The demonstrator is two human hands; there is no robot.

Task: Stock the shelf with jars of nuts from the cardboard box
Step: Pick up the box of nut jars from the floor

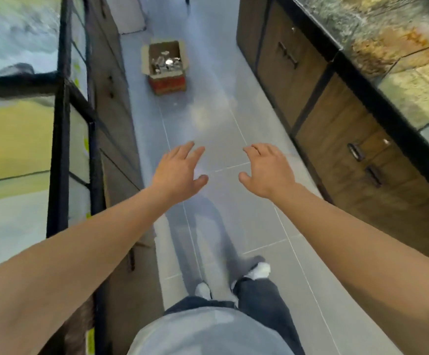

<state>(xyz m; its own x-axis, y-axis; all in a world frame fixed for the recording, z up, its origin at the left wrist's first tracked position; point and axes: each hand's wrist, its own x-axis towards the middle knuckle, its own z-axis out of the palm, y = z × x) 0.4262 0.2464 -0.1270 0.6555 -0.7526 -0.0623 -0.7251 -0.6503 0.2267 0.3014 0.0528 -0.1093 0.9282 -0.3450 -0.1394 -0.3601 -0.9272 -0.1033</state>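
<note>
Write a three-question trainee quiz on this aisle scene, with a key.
1. True or false: the left hand holds a jar.
2. Where is the cardboard box? A) on the floor ahead B) on a counter C) in the person's arms
3. Fill in: the right hand is ____ and holds nothing.

Key: 1 false; 2 A; 3 open

No legible text; red print on cardboard box [167, 63] too blurred.
</note>
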